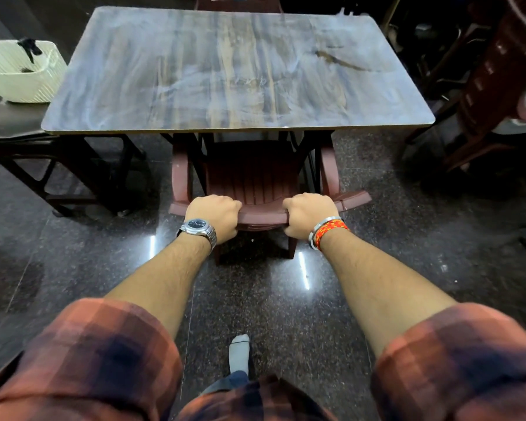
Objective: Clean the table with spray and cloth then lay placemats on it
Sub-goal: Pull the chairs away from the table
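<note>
Table (pixel 237 71): bare, smeary, no placemats laid; wiping likely unfinished. Chair (pixel 255 189): tucked under; left hand (pixel 214 215) and right hand (pixel 308 214) both clenched on its backrest

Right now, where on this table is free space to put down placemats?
The whole tabletop is bare, edge to edge. A dark streak marks the far right part. Crowded: a white basket borders the left edge; stacked chairs stand right.

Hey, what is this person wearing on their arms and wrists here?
Both arms have rolled-up sleeves in an orange-red and dark plaid. The left hand has a silver metal wristwatch with a dark dial. The right hand has a silver bangle beside a red-and-yellow woven thread band.
</note>
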`<state>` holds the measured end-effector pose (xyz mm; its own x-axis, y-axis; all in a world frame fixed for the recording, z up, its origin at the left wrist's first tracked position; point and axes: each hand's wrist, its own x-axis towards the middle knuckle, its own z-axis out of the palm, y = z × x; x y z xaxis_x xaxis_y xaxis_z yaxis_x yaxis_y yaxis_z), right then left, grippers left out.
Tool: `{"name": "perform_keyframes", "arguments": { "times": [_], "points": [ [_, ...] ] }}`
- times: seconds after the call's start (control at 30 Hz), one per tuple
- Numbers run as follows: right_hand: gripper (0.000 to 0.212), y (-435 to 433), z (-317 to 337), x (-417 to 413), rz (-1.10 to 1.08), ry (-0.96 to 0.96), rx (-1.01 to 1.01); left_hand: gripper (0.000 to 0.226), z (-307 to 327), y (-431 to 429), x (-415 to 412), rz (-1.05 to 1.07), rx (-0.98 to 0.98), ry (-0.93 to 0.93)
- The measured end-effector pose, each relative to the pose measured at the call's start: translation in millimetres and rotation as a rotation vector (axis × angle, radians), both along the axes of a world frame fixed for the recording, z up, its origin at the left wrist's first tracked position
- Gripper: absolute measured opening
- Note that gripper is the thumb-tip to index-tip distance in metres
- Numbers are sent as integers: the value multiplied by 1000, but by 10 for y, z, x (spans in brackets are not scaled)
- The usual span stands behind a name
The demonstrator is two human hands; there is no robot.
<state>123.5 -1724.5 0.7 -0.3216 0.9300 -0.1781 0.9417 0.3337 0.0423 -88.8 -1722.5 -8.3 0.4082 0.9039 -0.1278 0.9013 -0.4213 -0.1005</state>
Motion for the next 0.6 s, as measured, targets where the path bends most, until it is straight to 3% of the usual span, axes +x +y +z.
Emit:
{"name": "perform_keyframes", "arguments": {
  "times": [0.43,0.6],
  "points": [
    [30,8,3,-1,-11,9,-29,24,13,21,-16,-24,-26,-6],
    [84,-2,10,51,29,24,-9,28,31,25,-52,-36,-74,-38]
  ]
}}
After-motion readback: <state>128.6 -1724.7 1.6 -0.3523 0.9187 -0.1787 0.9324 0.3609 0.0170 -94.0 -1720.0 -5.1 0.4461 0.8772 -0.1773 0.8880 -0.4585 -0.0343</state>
